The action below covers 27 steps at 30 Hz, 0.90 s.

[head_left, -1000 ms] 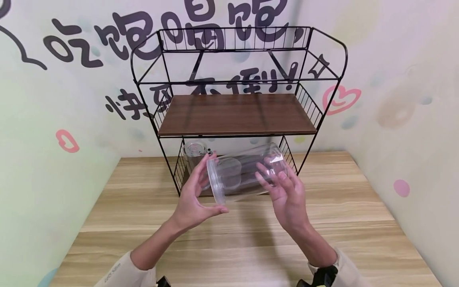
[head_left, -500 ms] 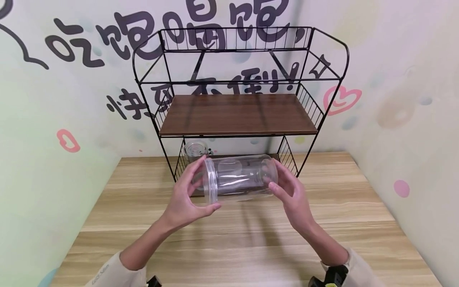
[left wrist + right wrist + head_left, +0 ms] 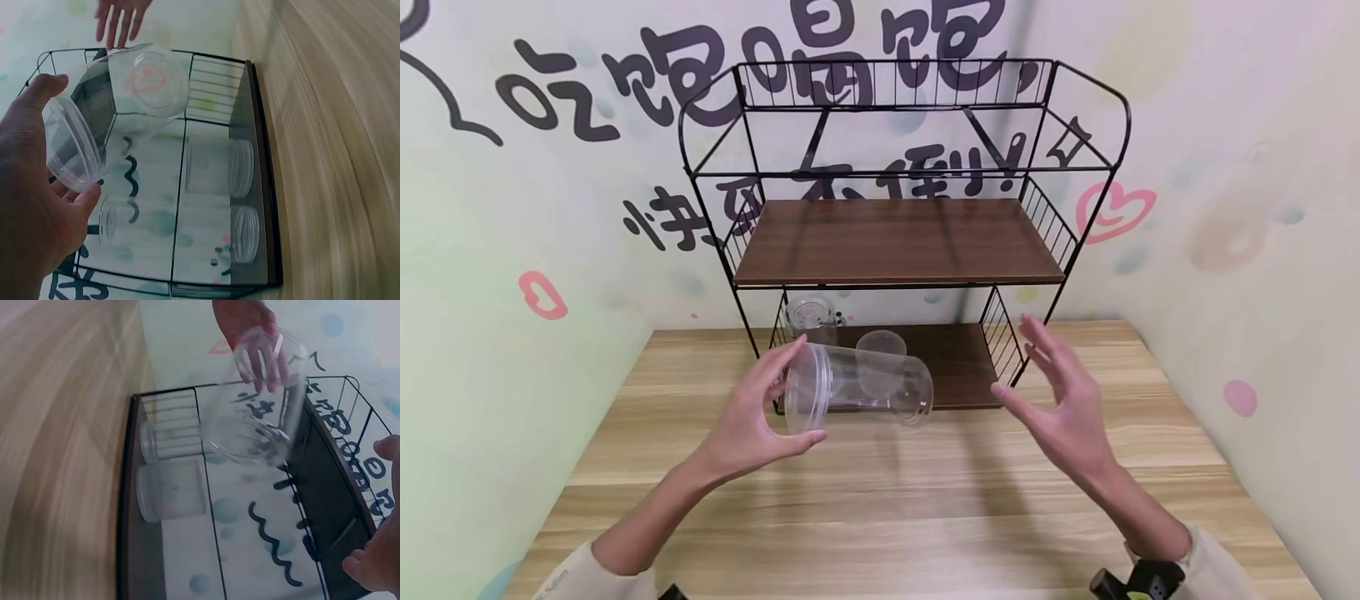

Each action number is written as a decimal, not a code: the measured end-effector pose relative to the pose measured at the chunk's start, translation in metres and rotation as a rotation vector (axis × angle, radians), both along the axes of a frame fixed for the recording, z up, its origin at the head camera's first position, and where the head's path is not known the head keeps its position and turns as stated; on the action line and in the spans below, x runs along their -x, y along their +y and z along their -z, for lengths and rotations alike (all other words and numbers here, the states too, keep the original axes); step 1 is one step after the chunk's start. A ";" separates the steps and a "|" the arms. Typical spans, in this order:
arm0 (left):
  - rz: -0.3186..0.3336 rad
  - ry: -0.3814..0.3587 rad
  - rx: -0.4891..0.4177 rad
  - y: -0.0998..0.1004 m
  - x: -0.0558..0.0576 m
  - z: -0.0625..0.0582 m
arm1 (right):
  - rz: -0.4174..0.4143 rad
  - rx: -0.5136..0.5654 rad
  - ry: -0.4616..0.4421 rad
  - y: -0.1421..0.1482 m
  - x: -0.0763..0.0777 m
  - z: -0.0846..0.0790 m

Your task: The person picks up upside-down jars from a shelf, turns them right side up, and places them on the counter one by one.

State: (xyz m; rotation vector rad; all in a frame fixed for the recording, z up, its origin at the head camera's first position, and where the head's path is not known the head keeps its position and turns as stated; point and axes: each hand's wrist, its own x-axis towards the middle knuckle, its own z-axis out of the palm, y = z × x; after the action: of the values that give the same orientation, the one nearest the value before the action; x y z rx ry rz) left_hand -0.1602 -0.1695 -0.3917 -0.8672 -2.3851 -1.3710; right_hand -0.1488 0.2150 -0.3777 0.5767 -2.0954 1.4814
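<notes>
A clear, see-through jar (image 3: 874,385) lies sideways in the air in front of the rack's lower shelf. My left hand (image 3: 747,421) grips it round its wide ribbed end, thumb below and fingers above. The jar's smooth base points right, toward my right hand (image 3: 1070,410), which stands apart from it with fingers spread and nothing held. In the left wrist view the jar's round base (image 3: 156,81) faces away from the gripping hand. Two more clear jars stand on the lower shelf: one at the back left (image 3: 811,315), the other (image 3: 882,340) partly behind the held jar.
The black wire rack (image 3: 1093,208) stands on the wood-grain table (image 3: 925,517) against a painted wall. Its brown middle shelf (image 3: 898,242) sits above the lower shelf (image 3: 955,367). Wire side panels (image 3: 1000,337) close off the lower level.
My right hand has let go of the jar and drawn away to the right. My left hand has carried the jar left, and its base has tipped lower.
</notes>
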 end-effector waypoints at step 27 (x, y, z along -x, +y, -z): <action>-0.096 0.059 0.337 -0.073 -0.004 0.002 | 0.126 -0.022 -0.175 0.069 0.078 -0.052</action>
State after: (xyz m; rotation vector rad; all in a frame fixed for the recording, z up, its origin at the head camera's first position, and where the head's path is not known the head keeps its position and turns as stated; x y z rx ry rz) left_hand -0.1566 -0.2430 -0.3934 -0.8443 -2.6161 -0.9091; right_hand -0.2273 0.2840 -0.3255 0.3259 -2.2391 1.4851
